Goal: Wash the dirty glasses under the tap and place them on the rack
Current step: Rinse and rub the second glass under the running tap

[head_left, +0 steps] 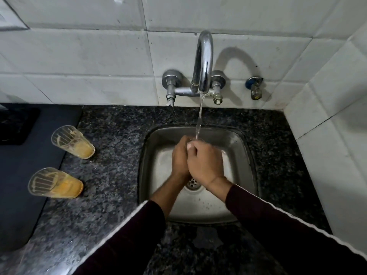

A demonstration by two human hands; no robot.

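Speckled granite desk (111, 135) around a steel sink (246, 155): left hand (179, 157) and right hand (204, 161) clasped together under the tap (203, 62) stream, grasping nothing (two dirty glasses (73, 141) wait left, beside a dark mat (23, 175)).

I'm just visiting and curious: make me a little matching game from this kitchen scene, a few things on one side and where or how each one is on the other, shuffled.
Things:
1. curved chrome tap
2. two clear ribbed glasses with orange residue
3. left hand and right hand
4. square steel sink

States or places:
A. standing on the speckled granite counter, left of the basin
B. pressed together under the stream
C. running water
D. set into the counter, drain partly visible

Pairs: 1-C, 2-A, 3-B, 4-D
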